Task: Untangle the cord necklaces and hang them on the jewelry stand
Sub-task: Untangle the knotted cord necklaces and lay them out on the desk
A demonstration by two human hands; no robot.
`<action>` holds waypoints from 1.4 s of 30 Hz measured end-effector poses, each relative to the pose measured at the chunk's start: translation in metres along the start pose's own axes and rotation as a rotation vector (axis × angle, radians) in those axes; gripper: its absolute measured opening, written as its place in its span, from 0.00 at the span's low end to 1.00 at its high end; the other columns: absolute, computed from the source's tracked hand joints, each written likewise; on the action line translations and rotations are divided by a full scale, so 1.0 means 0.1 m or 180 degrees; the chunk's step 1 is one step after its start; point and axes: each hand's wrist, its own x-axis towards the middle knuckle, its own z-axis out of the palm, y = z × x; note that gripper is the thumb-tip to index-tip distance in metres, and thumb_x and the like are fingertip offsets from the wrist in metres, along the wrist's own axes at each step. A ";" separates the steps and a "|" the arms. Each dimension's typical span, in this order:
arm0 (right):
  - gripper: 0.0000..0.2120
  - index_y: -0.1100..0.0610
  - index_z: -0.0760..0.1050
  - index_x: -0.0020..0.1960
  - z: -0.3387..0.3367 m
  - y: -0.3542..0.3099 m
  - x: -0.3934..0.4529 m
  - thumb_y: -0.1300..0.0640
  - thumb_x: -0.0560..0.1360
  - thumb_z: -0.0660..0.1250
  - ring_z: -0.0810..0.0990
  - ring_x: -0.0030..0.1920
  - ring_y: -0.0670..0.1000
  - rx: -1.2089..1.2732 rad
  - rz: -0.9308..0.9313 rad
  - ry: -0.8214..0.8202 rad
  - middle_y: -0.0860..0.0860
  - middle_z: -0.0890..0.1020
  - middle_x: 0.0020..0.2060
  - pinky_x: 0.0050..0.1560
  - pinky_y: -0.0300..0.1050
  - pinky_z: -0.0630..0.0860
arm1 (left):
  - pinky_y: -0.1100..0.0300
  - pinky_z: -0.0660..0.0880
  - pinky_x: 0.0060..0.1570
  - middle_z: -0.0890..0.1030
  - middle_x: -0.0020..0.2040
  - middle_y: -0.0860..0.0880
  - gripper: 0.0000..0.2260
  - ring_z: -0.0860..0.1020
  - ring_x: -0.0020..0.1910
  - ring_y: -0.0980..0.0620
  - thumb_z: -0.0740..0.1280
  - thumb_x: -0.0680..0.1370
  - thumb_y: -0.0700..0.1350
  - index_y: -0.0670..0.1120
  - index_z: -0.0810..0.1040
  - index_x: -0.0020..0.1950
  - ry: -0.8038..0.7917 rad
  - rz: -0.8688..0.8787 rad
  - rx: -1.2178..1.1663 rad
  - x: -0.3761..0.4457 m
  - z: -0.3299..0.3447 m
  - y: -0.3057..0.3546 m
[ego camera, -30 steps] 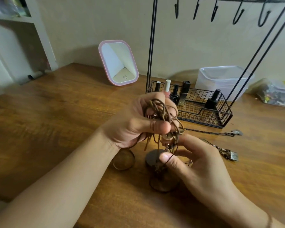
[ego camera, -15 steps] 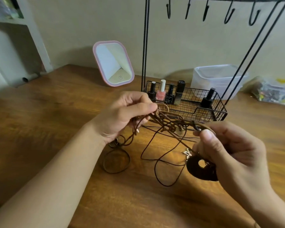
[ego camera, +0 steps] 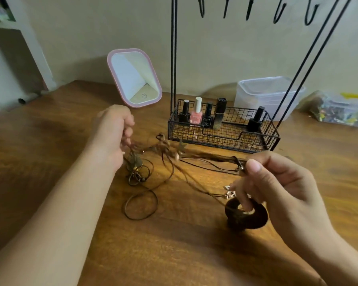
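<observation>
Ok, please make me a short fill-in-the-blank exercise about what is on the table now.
1. The nail polish bottle with the white cap is ___.
2. The hooks of the jewelry stand hold ___ necklaces.
3. The mirror has a ___ frame.
4. The right hand holds a dark ___-shaped pendant.

Answers: pink; no; pink; ring

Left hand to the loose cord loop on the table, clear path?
Probably yes. The cord loop lies flat on bare table just below the left hand, nothing between. But that hand is pinching the tangled cords, so it must let go first.
</observation>
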 end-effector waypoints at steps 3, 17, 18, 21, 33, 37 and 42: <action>0.11 0.55 0.76 0.40 0.01 0.03 0.01 0.50 0.77 0.63 0.70 0.27 0.54 0.0467 0.0181 -0.0132 0.46 0.69 0.26 0.46 0.65 0.76 | 0.57 0.70 0.38 0.73 0.38 0.52 0.07 0.72 0.39 0.53 0.62 0.71 0.37 0.49 0.74 0.39 0.0408 0.0843 0.0859 0.02 -0.02 -0.02; 0.16 0.53 0.76 0.41 0.01 0.03 0.04 0.40 0.74 0.68 0.71 0.31 0.51 0.0569 0.0257 -0.0076 0.43 0.74 0.28 0.39 0.52 0.70 | 0.61 0.74 0.40 0.80 0.36 0.46 0.06 0.79 0.36 0.52 0.66 0.80 0.39 0.40 0.81 0.47 -0.3711 0.1607 0.0814 -0.60 0.35 -0.16; 0.18 0.52 0.76 0.42 0.00 0.04 0.04 0.37 0.72 0.68 0.72 0.31 0.53 0.0440 0.0262 0.0011 0.45 0.73 0.28 0.38 0.46 0.71 | 0.62 0.74 0.38 0.79 0.34 0.49 0.04 0.78 0.34 0.53 0.67 0.79 0.39 0.42 0.81 0.46 -0.3683 0.1597 0.0773 -0.60 0.34 -0.16; 0.19 0.48 0.76 0.49 0.01 0.03 0.03 0.32 0.71 0.67 0.72 0.33 0.61 0.0165 0.0073 0.0081 0.50 0.73 0.32 0.34 0.38 0.72 | 0.62 0.72 0.33 0.77 0.31 0.51 0.03 0.74 0.30 0.55 0.68 0.78 0.41 0.44 0.80 0.45 -0.3684 0.1569 0.0708 -0.57 0.32 -0.15; 0.06 0.46 0.84 0.46 0.01 0.00 0.00 0.49 0.74 0.69 0.83 0.45 0.51 -0.0877 -0.0536 0.0310 0.46 0.85 0.43 0.40 0.42 0.79 | 0.63 0.73 0.33 0.77 0.31 0.54 0.05 0.75 0.30 0.58 0.68 0.78 0.40 0.43 0.80 0.43 -0.3515 0.1744 0.0922 -0.57 0.28 -0.13; 0.06 0.47 0.85 0.45 -0.01 0.01 0.02 0.49 0.73 0.69 0.83 0.51 0.49 -0.0666 -0.0417 0.0551 0.47 0.86 0.46 0.48 0.40 0.78 | 0.57 0.78 0.36 0.80 0.34 0.46 0.05 0.80 0.33 0.48 0.68 0.79 0.37 0.38 0.79 0.45 -0.3403 0.1689 0.0770 -0.47 0.25 -0.14; 0.13 0.51 0.86 0.45 -0.05 0.03 0.04 0.43 0.69 0.74 0.82 0.43 0.49 0.0196 -0.0149 0.0743 0.50 0.86 0.40 0.47 0.40 0.78 | 0.59 0.77 0.48 0.82 0.45 0.42 0.08 0.81 0.45 0.50 0.64 0.77 0.42 0.40 0.80 0.47 -0.3322 0.1676 0.0533 -0.40 0.22 -0.11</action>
